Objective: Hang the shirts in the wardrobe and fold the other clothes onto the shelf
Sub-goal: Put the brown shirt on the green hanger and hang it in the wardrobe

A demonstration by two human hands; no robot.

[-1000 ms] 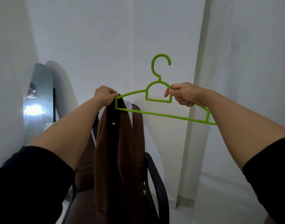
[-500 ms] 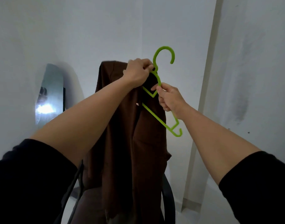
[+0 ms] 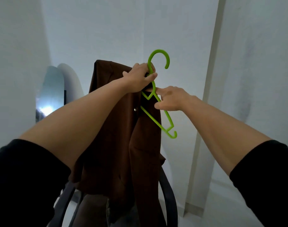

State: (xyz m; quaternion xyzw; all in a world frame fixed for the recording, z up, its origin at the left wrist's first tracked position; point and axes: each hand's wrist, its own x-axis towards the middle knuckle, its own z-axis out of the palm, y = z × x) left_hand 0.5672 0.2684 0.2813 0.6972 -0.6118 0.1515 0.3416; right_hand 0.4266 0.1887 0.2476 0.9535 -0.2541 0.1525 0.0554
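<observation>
A brown shirt (image 3: 117,136) hangs in front of me, held up at chest height. One arm of a bright green plastic hanger (image 3: 158,95) is inside the shirt; the other arm sticks out down to the right and the hook points up. My left hand (image 3: 140,77) grips the hanger's neck together with the shirt's collar. My right hand (image 3: 171,99) pinches the free arm of the hanger just below the neck.
A dark chair (image 3: 167,199) stands below the shirt, with more dark clothing (image 3: 97,210) lying on its seat. A rounded mirror (image 3: 49,94) leans against the white wall at the left. A pale vertical edge (image 3: 205,102) runs down the wall at the right.
The shirt was lifted from low over the chair to chest height. The hanger swung from level to steeply tilted, one arm going into the shirt. My left hand moved onto the hanger's neck.
</observation>
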